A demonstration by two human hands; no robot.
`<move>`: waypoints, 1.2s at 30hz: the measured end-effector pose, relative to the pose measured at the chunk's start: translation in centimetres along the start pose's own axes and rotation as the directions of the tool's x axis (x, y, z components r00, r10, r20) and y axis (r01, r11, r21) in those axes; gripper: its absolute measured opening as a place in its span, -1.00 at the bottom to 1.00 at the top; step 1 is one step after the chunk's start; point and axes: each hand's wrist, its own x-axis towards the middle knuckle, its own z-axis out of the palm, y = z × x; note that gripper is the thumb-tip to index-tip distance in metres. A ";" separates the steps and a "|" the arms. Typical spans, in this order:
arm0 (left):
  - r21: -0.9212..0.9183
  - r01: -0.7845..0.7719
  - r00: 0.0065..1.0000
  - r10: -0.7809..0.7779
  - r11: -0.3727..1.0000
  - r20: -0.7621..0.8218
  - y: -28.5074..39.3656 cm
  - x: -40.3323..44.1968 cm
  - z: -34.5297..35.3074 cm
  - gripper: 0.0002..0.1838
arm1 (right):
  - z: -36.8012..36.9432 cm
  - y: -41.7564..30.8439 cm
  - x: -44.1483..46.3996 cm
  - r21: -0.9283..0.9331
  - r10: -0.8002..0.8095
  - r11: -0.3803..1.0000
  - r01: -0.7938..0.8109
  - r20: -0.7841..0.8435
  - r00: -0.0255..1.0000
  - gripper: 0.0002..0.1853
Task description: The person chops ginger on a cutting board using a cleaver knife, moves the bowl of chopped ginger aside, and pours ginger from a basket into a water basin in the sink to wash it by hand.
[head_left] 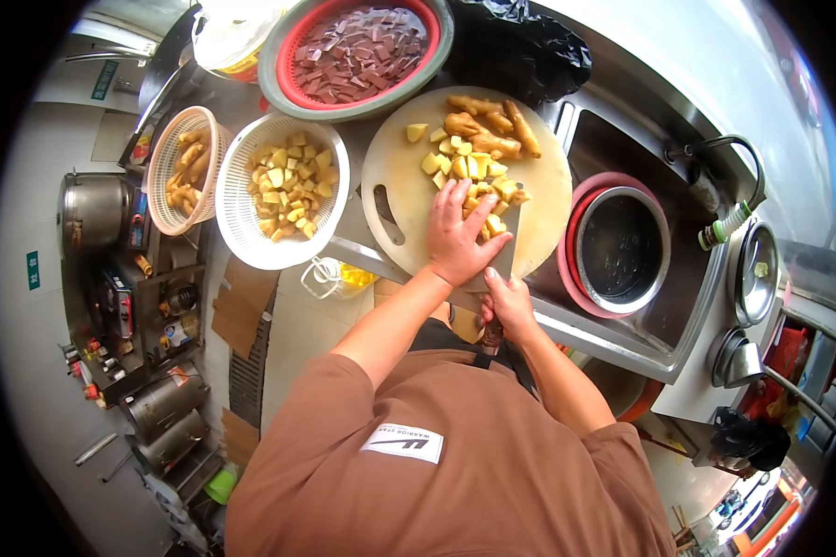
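Note:
A round cutting board [395, 172] with a handle slot lies in front of me. My right hand [508, 304] is closed around the handle of a kitchen knife [509, 243], whose blade lies over the board's near part. My left hand [460, 232] rests with fingers stretched out over cut ginger chunks [471, 167], its thumb close to the blade. Some chunks lie between the fingers and the knife. Several uncut ginger roots [494, 125] sit at the far side of the board. The left palm hides part of the board.
Left of the board stand a white basket [230, 200] of ginger chunks and a basket [215, 176] of whole ginger. Behind is a red basin [286, 56] of dark red blocks in water. A metal bowl [661, 255] sits in the sink [683, 334] near a faucet [757, 176].

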 end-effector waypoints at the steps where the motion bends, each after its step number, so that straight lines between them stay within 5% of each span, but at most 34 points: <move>1: -0.012 0.002 1.000 -0.002 1.000 -0.010 0.6 0.0 -0.2 -0.32 | 0.0 -0.3 -0.8 -0.020 -0.025 0.999 0.025 -0.024 0.999 -0.73; 7: -0.048 0.012 0.993 -0.018 0.999 -0.121 2.3 1.1 -3.0 -0.32 | 2.0 -3.6 -4.5 -0.147 -0.110 0.984 0.103 -0.037 0.993 -0.71; 14: 0.011 0.144 0.900 -0.126 0.989 -0.417 -1.8 3.0 -11.7 -0.31 | 11.8 -10.6 -4.4 -0.524 -0.113 0.826 0.210 0.211 0.971 -0.69; 16: -0.012 0.236 0.847 -0.211 0.972 -0.488 -4.9 3.2 -14.6 -0.33 | 15.9 -12.1 -2.9 -0.596 -0.115 0.736 0.323 0.360 0.926 -0.62; 20: -0.107 0.569 0.694 -0.546 0.815 -0.470 -13.0 2.3 -18.0 -0.36 | 21.8 -13.5 0.4 -0.632 0.072 0.738 0.236 0.422 0.904 -0.56; 23: 0.122 0.699 0.678 -0.600 0.704 -0.424 -19.3 0.0 -17.7 -0.38 | 20.3 -13.2 -0.6 -0.634 0.005 0.732 0.249 0.370 0.929 -0.60; 26: 0.223 0.637 0.750 -0.527 0.738 -0.399 -19.9 -0.5 -17.4 -0.44 | 14.5 -12.6 -2.8 -0.654 -0.117 0.699 0.290 0.295 0.948 -0.69; 28: 0.451 0.603 0.781 -0.370 0.658 -0.504 -14.3 1.5 -17.5 -0.58 | 10.3 -11.4 -4.4 -0.508 -0.286 0.788 0.347 0.197 0.938 -0.75; 31: 0.038 0.146 0.886 -0.113 0.989 -0.450 -9.8 3.9 -14.1 -0.80 | 4.8 -10.5 -6.2 -0.525 -0.358 0.800 0.290 -0.032 0.933 -0.79; 33: -0.041 -0.031 0.980 0.022 0.999 -0.198 -7.1 5.6 -10.5 -0.75 | 1.8 -9.3 -6.6 -0.504 -0.344 0.832 0.232 -0.140 0.929 -0.79; 36: 0.140 0.067 0.994 -0.055 0.988 -0.091 -6.9 7.4 -3.8 -0.45 | -1.5 -7.1 -5.7 -0.431 -0.369 0.865 0.257 -0.199 0.908 -0.77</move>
